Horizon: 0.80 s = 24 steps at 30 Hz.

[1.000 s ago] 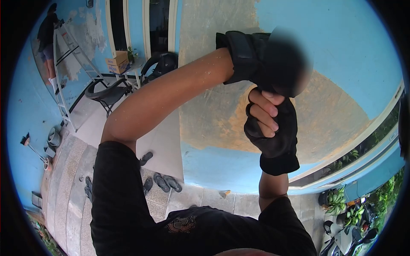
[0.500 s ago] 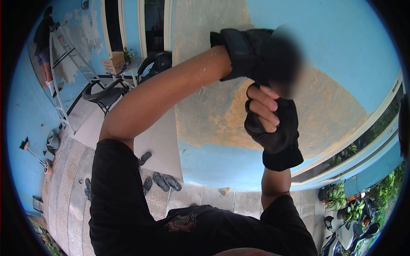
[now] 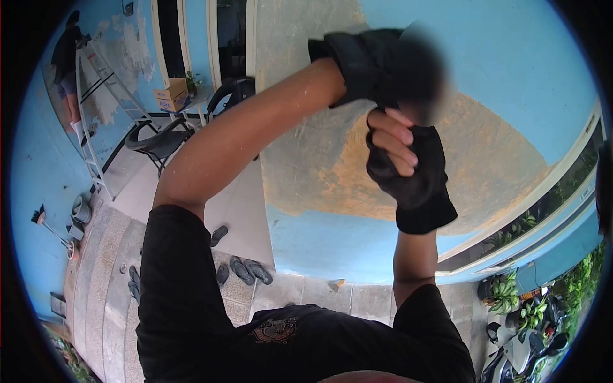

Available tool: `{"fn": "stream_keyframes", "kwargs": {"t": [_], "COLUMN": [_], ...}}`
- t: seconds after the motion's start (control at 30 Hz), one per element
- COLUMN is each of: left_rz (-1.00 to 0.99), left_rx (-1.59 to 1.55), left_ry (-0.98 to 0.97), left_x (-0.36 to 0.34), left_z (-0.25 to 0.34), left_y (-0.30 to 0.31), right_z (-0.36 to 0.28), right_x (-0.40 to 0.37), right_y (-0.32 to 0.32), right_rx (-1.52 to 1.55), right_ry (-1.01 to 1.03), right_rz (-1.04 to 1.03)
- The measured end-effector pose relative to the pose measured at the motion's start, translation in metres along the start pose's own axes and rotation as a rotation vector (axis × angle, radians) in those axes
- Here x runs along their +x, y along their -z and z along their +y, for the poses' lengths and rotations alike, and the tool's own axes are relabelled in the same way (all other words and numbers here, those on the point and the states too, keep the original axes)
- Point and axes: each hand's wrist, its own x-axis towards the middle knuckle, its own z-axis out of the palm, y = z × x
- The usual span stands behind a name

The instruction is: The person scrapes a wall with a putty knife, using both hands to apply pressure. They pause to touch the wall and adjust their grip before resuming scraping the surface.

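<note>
My left hand (image 3: 380,67), in a black glove with a wrist strap, is raised in front of the wall (image 3: 313,159). A blurred patch covers its fingers and anything it may hold. Just below it is my right hand (image 3: 412,163), in a black fingerless glove, its bare fingers curled closed. What they grip, if anything, I cannot make out. The wall behind my hands is light blue, with a large scraped patch of grey and tan. Whether either hand touches the wall is hidden.
At far left a person (image 3: 67,70) stands on a stepladder (image 3: 96,121) at a scraped wall. Nearby are a black chair (image 3: 159,140) and a cardboard box (image 3: 172,96) on a small table. Sandals (image 3: 249,270) lie on the floor. Potted plants (image 3: 501,290) and a motorcycle (image 3: 520,348) stand at right.
Both my hands have moved upward a little together along the wall. My right hand's fingers stay curled. The person on the ladder has hardly moved.
</note>
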Motion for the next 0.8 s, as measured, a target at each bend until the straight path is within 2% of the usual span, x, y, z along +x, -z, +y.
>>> {"fn": "stream_keyframes", "kwargs": {"t": [0.07, 0.13, 0.23, 0.33, 0.4, 0.43, 0.53, 0.6, 0.67, 0.73, 0.8], "left_rz": [-0.008, -0.025, -0.049, 0.057, -0.055, 0.045, 0.006, 0.072, 0.142, 0.024, -0.015], "left_rx": [0.077, 0.123, 0.028, -0.062, -0.057, -0.092, -0.087, -0.031, 0.018, -0.094, -0.081], "left_ry": [0.037, 0.078, 0.007, -0.073, 0.062, -0.007, 0.018, -0.024, -0.066, 0.155, 0.191], "left_x": [0.0, 0.002, -0.003, -0.008, -0.004, -0.002, -0.003, -0.001, 0.003, 0.009, 0.005], "left_z": [-0.001, -0.001, -0.002, 0.008, 0.011, 0.008, 0.007, 0.006, 0.001, 0.015, 0.014], "left_y": [0.0, -0.004, -0.013, -0.023, -0.021, -0.021, -0.025, -0.029, -0.028, -0.008, -0.014], "right_z": [-0.001, -0.004, 0.001, 0.011, 0.006, 0.009, 0.004, -0.001, -0.01, -0.012, -0.01], "right_x": [-0.004, -0.004, -0.014, -0.028, -0.027, -0.023, -0.024, -0.027, -0.024, -0.02, -0.022], "right_y": [0.001, 0.001, 0.006, 0.003, 0.0, -0.009, 0.002, 0.005, 0.002, -0.005, -0.008], "right_rx": [-0.02, -0.05, -0.013, 0.044, 0.069, 0.055, -0.055, -0.068, 0.044, 0.05, -0.004], "right_ry": [-0.015, 0.057, 0.039, 0.026, 0.014, 0.077, 0.072, 0.042, 0.007, -0.006, -0.018], "right_rz": [0.022, 0.062, 0.038, 0.078, 0.046, 0.081, 0.154, 0.115, 0.042, 0.045, 0.038]}}
